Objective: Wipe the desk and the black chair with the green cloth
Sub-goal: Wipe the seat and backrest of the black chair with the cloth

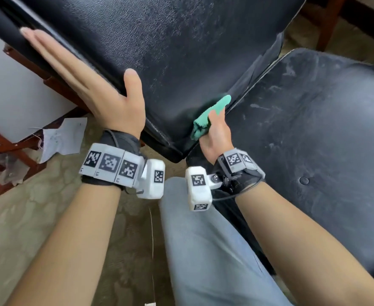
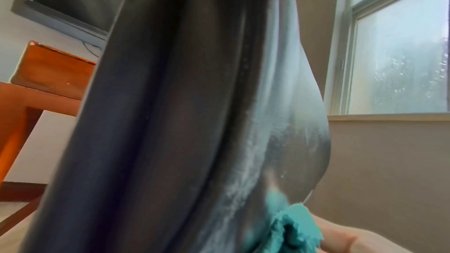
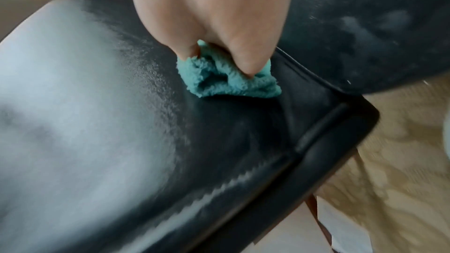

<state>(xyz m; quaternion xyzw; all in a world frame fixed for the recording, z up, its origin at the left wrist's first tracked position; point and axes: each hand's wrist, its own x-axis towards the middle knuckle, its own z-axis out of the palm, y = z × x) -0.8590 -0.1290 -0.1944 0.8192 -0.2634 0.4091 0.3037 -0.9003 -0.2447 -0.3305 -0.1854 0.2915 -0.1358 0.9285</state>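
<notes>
The black chair's backrest (image 1: 170,51) fills the top of the head view, with its dusty seat (image 1: 314,129) at the right. My left hand (image 1: 88,80) lies flat along the backrest's left edge, fingers straight, thumb on the front face. My right hand (image 1: 215,133) grips the bunched green cloth (image 1: 210,113) and presses it on the lower backrest near the seat joint. The right wrist view shows the cloth (image 3: 226,78) pinched under my fingers (image 3: 246,59) on the black leather (image 3: 219,132). The left wrist view shows the backrest edge (image 2: 170,122) and the cloth (image 2: 289,224) low down.
A red-brown wooden desk frame (image 1: 11,142) stands at the left, with crumpled paper (image 1: 64,135) on the patterned carpet (image 1: 27,217). My grey trouser leg (image 1: 203,250) is below the chair. A window (image 2: 399,55) and a wall-mounted screen (image 2: 73,1) show in the left wrist view.
</notes>
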